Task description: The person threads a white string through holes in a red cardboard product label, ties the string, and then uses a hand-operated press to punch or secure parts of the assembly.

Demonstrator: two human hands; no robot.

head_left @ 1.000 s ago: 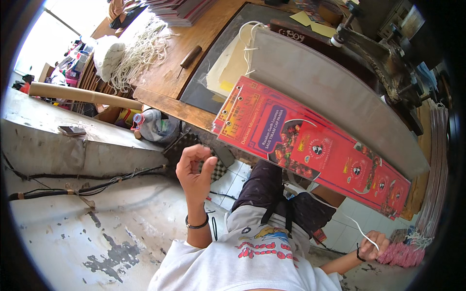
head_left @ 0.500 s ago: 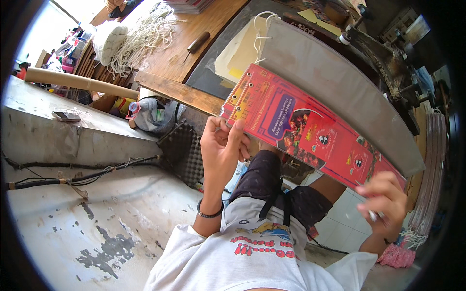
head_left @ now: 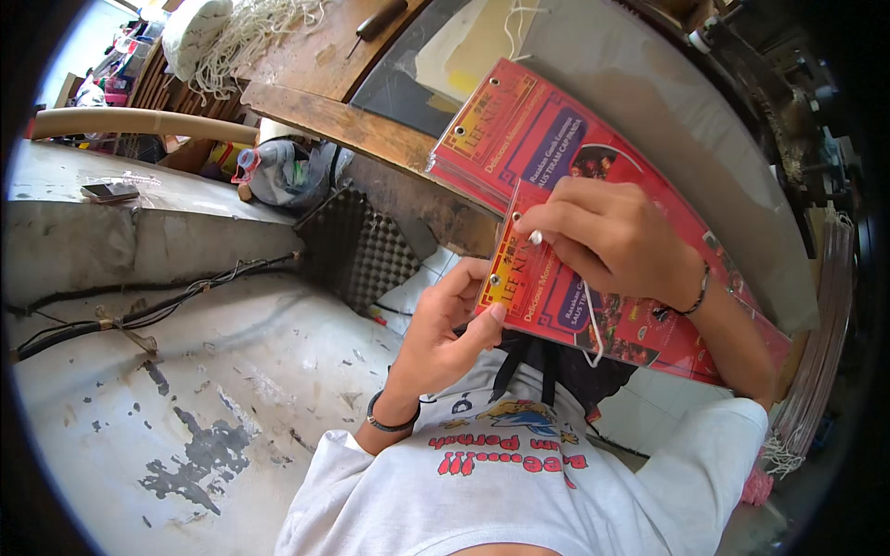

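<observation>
My left hand (head_left: pixel 450 329) grips the near left corner of a red printed card (head_left: pixel 519 296), thumb on top and fingers beneath. Metal eyelets line the card's yellow end. My right hand (head_left: pixel 616 232) pinches a white cord (head_left: pixel 591 324) close to the far eyelet. The cord's tip shows at the fingertips, and a loop of it hangs across the card. I cannot tell whether the tip is in the hole. Beyond lies a stack of matching red cards (head_left: pixel 496 125), partly covered by my right hand and the held card.
Grey sheeting (head_left: pixel 640 102) lies behind the stack. On the wooden table (head_left: pixel 297 102) are a wooden-handled awl (head_left: pixel 378 20) and a heap of white cords (head_left: pixel 250 46). A phone (head_left: pixel 109 192) rests on the left ledge. Bundled cards with cords (head_left: pixel 820 315) hang at right.
A card now sits nearer me, apart from the stack, in my left hand. My right hand has moved left from the cards' far end to the eyelets, with the cord.
</observation>
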